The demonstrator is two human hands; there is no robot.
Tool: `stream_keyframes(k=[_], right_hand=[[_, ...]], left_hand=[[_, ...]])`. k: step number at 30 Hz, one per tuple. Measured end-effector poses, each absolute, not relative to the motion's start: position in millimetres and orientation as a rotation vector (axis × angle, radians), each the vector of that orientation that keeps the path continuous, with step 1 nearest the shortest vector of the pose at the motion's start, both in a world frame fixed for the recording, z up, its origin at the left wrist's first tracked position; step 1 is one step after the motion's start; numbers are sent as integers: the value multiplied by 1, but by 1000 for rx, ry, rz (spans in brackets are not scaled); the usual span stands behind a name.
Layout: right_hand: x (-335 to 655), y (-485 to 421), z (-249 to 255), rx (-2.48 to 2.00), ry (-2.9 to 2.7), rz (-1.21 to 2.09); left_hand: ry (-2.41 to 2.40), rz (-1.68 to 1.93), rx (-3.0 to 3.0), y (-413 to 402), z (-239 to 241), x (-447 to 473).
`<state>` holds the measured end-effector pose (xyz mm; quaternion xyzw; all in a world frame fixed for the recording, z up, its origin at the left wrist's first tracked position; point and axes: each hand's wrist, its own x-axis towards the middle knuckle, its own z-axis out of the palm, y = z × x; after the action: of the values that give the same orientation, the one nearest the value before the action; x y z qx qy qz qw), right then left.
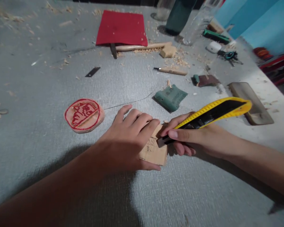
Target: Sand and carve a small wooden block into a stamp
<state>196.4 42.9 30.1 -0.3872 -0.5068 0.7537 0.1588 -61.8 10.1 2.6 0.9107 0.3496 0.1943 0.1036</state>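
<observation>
A small light wooden block (153, 153) with cut lines on its top lies in the middle of the table. My left hand (132, 135) is closed round its left side, fingers over the far edge and thumb along the near edge. In my right hand (184, 137) is a yellow and black utility knife (210, 113), gripped near its front end. The knife's short blade meets the top face of the block near its right edge. My left palm covers part of the block.
A round wooden piece with red markings (84, 115) lies to the left. Green sandpaper (171, 97), a small chisel (172, 71) and a loose blade (93, 72) are beyond my hands. Farther back are a red cloth (123, 28), bottles (181, 15) and shavings. A sharpening stone (251, 102) sits right.
</observation>
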Motion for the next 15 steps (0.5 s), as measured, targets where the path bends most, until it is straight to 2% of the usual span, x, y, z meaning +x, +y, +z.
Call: stream_keyframes(k=[11,15], right_hand=[[209,45,17,-825,-1539,2169],[207,38,14,-833,-1532,2048]], left_hand=[[1035,586,2654,9,2,-61],[1040,574,2663,10,-1,-61]])
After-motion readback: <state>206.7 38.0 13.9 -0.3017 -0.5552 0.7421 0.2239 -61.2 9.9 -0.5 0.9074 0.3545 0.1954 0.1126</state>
